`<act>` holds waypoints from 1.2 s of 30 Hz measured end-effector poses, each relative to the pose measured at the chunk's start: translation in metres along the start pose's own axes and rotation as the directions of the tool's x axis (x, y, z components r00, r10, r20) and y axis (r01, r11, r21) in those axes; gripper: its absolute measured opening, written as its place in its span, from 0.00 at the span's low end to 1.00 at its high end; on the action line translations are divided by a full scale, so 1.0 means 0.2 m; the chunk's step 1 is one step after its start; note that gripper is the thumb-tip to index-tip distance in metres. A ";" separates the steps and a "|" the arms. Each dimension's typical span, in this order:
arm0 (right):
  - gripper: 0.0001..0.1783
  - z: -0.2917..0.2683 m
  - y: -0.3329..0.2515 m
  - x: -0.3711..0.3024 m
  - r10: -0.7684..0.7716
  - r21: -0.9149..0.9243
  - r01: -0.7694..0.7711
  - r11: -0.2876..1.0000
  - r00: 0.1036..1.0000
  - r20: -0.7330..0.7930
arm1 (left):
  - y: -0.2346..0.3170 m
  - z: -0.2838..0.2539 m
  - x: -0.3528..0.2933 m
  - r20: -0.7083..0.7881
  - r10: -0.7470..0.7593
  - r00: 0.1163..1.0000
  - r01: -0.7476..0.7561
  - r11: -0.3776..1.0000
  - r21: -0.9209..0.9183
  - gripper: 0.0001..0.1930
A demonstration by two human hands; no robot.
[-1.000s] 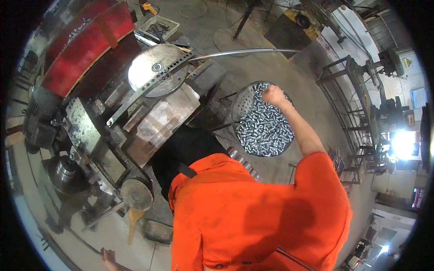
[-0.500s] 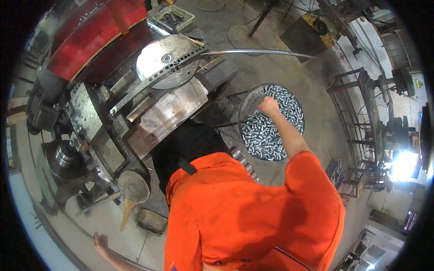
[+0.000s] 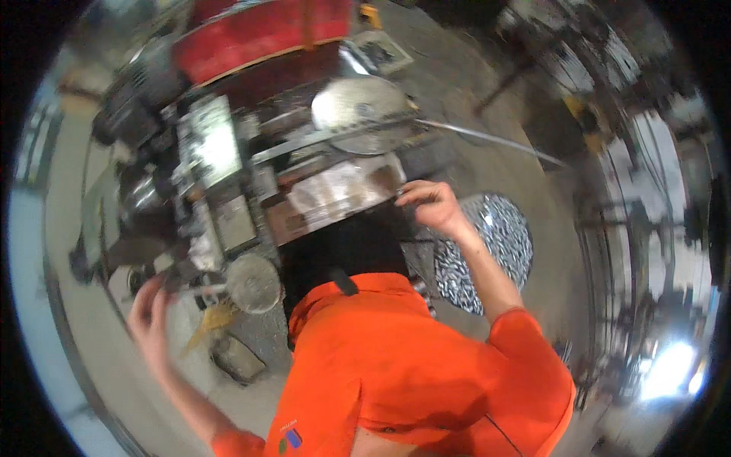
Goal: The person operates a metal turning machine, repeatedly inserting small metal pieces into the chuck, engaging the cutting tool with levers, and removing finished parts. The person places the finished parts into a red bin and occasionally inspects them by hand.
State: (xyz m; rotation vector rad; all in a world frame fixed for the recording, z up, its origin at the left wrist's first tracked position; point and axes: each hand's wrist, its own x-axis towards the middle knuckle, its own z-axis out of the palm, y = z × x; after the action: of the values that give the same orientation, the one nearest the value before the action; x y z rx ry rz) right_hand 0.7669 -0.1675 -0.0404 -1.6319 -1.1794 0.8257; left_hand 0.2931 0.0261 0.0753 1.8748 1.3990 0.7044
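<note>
My right hand (image 3: pixel 432 206) is over the right end of a bare metal plate (image 3: pixel 343 186) on the machine. Its fingertips are drawn together, and whatever they may hold is too small and blurred to make out. To the right of that hand is a round tray of small shiny metal cylinders (image 3: pixel 495 236), partly covered by my forearm. At the left, my left hand (image 3: pixel 152 308) has its fingers bent but apart, with nothing visible in them. It is beside the outer end of a lever bar (image 3: pixel 199 290), which leads to a round metal disc (image 3: pixel 254 283).
A large pale disc (image 3: pixel 358 107) with a perforated bar across it tops the machine, and a thin rod (image 3: pixel 495 141) sticks out rightward. Behind it is a red housing (image 3: pixel 263 42). A brush with yellow bristles (image 3: pixel 209 324) and a metal tub (image 3: pixel 236 359) are below the lever.
My right hand has left the cylinders in the tray and come left to the machine's plate. My left hand has risen toward the lever. The whole view has shifted and blurred.
</note>
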 end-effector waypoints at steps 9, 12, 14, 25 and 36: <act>0.25 0.61 -0.65 0.28 -0.673 0.107 0.668 0.737 0.710 0.205 | 0.33 0.77 0.09 0.567 0.316 0.761 0.405 0.451 -0.795 0.23; 0.22 0.69 -0.69 0.27 -0.714 -0.052 0.734 0.677 0.672 0.197 | 0.27 0.76 0.07 0.442 0.284 0.851 0.292 0.445 -0.847 0.19; 0.21 0.72 -0.72 0.25 -0.693 -0.078 0.727 0.682 0.677 0.251 | 0.24 0.73 0.08 0.335 0.250 0.908 0.122 0.609 -0.783 0.18; 0.14 0.82 -0.90 0.46 -0.637 -0.136 0.838 0.528 0.497 0.590 | 0.24 0.35 0.13 0.261 0.372 0.891 -0.333 0.925 -0.180 0.12; 0.15 1.36 -1.04 1.18 -0.362 -0.616 0.695 0.371 0.719 0.593 | -0.67 -0.64 -0.45 -0.438 -0.082 0.895 0.357 0.718 0.597 0.16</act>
State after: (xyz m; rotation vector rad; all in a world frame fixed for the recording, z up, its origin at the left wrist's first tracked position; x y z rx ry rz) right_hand 0.5305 0.1598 0.0610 -1.5697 -2.4995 0.0653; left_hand 0.0911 -0.0102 0.0471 2.0887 2.3437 0.4858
